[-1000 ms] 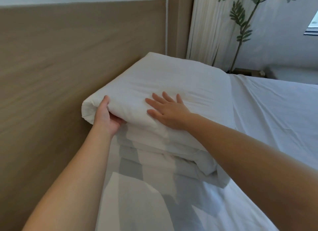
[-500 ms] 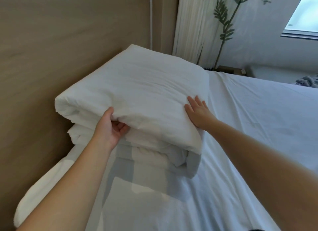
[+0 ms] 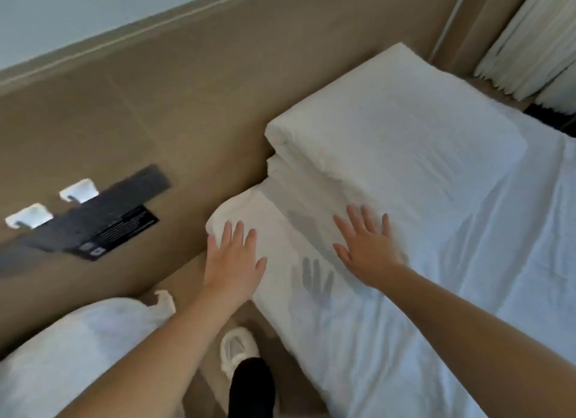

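A folded white duvet (image 3: 396, 143) lies stacked at the head of a bed covered by a white sheet (image 3: 467, 293), against the wooden headboard panel (image 3: 218, 90). My left hand (image 3: 232, 262) is flat with fingers spread over the near corner of the mattress, just in front of the duvet. My right hand (image 3: 367, 249) is also flat and spread, resting on the sheet at the foot of the folded duvet. Neither hand holds anything.
A second white bed or pillow (image 3: 62, 355) lies at the lower left. Between the beds a narrow floor gap shows my white shoe (image 3: 238, 349). The wall panel carries two white switches (image 3: 53, 205) and a black label (image 3: 115, 233). White curtains (image 3: 530, 43) hang at the top right.
Both hands have let go of the folded duvet and now lie flat and spread in front of it. The view has swung left and tilted down, showing the floor gap and wall panel.
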`<state>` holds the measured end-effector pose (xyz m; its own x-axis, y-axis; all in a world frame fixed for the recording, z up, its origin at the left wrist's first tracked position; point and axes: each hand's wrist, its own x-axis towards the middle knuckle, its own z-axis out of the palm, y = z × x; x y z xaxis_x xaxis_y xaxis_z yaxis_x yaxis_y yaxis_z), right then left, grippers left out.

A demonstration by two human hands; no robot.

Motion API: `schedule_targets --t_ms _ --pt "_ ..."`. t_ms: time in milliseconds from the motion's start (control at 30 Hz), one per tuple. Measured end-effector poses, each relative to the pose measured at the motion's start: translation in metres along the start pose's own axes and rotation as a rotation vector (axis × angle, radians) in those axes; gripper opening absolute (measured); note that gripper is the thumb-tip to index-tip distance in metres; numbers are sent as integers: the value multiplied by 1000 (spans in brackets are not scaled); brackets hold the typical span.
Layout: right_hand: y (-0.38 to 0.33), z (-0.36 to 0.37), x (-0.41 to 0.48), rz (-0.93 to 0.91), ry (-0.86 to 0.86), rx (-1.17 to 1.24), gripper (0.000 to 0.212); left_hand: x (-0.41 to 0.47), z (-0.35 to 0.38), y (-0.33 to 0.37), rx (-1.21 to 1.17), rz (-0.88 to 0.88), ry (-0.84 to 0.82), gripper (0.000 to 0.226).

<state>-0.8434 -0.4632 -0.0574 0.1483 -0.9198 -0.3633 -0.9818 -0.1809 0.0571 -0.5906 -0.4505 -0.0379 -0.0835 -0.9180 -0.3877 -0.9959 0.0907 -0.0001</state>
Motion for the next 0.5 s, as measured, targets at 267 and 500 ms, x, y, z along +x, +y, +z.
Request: schedule_targets --t_ms 267,500 --pt "-164 -26 -123 -496 -122 -72 68 -250 42 -77 127 -343 -262 66" --pt "-298 -16 -231 -819 -257 -88 59 -439 90 -113 -192 -732 -315 60"
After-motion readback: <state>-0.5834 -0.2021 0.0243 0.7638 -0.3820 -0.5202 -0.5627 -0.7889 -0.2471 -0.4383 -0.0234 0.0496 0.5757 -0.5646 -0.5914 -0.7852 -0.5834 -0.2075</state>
